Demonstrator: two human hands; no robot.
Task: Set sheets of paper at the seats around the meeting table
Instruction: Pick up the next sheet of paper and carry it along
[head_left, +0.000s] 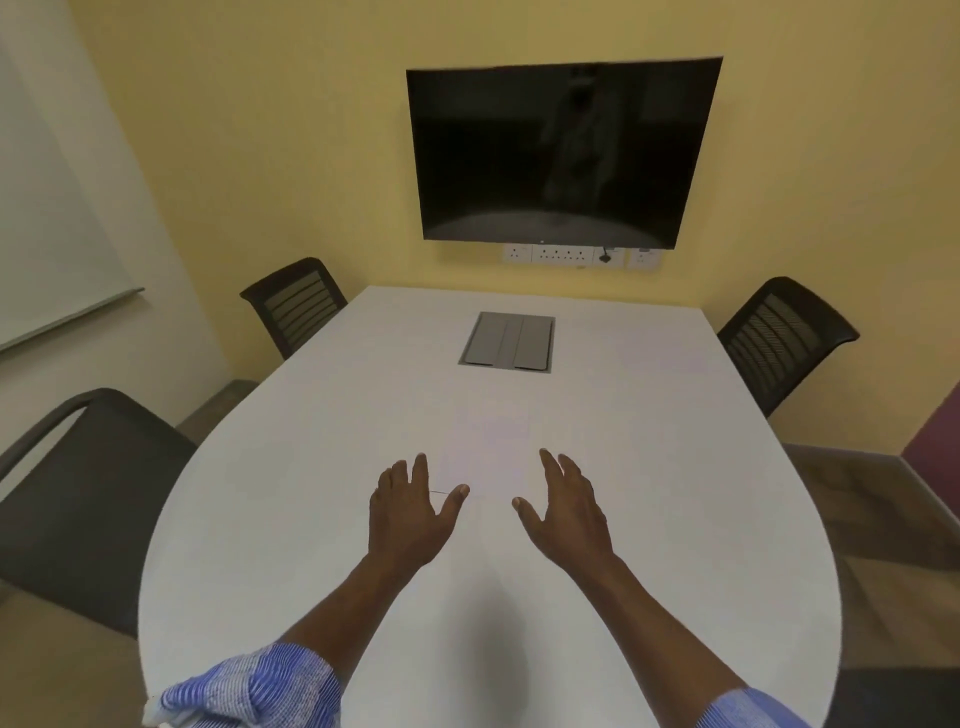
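Observation:
A faint white stack of paper (491, 441) lies flat on the white meeting table (311, 467), hard to tell from the tabletop. My left hand (410, 512) rests at the paper's near left corner, fingers spread, thumb touching its near edge. My right hand (569, 501) hovers at the near right side, fingers apart, holding nothing. Three dark chairs show: one at the near left (88, 499), one at the far left (296, 304), one at the far right (784, 340).
A grey cable hatch (506, 340) is set into the table's far middle. A dark wall screen (563, 153) hangs beyond the far end, with sockets (566, 254) under it. A whiteboard (47, 234) is on the left wall.

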